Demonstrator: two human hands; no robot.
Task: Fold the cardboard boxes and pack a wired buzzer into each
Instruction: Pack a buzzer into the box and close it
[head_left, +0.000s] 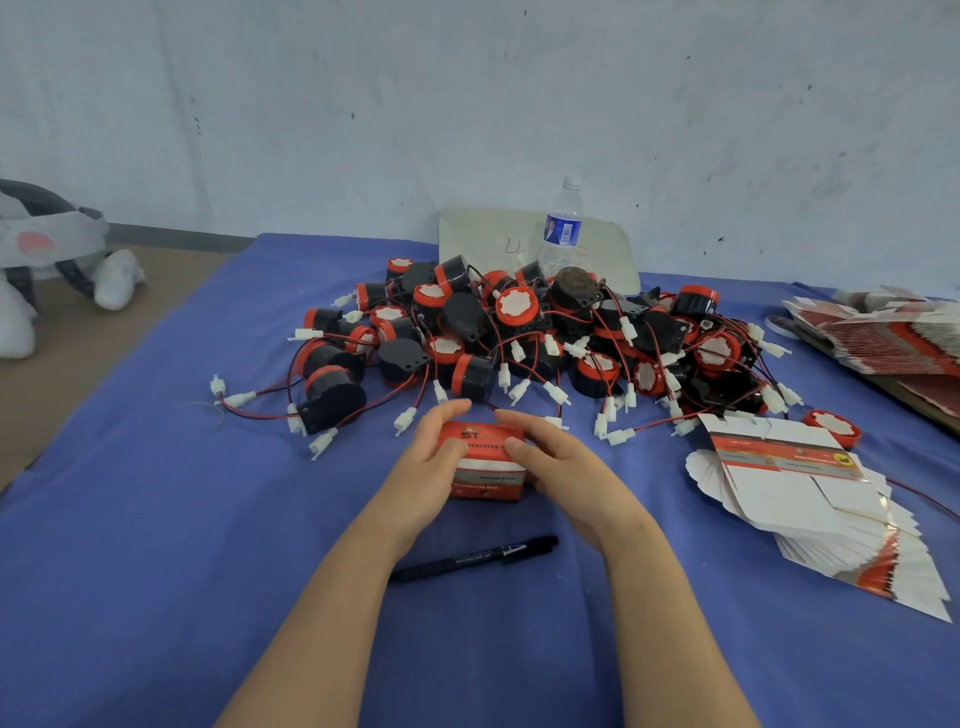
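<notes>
Just in front of the pile of wired buzzers (519, 332), on the person's side of it, a folded red-and-white box (485, 467) is sitting on the blue-covered surface (156, 519) with both hands holding it. The left hand (434, 457) is wrapping its left end, fingers curling over the far edge, while the right hand (561, 467) is cupping the right end, thumb lying across the top. The box is looking like thin printed card, so it is probably handling light and crushing easily. Gripping at the creased corners and ends, where the folds are stiffening it, seems safer than pressing the broad panels. The buzzers in the pile are looking hard and sturdy, but their thin red and black leads are lying tangled together. Lifting one by its round body seems better than pulling its wire.
</notes>
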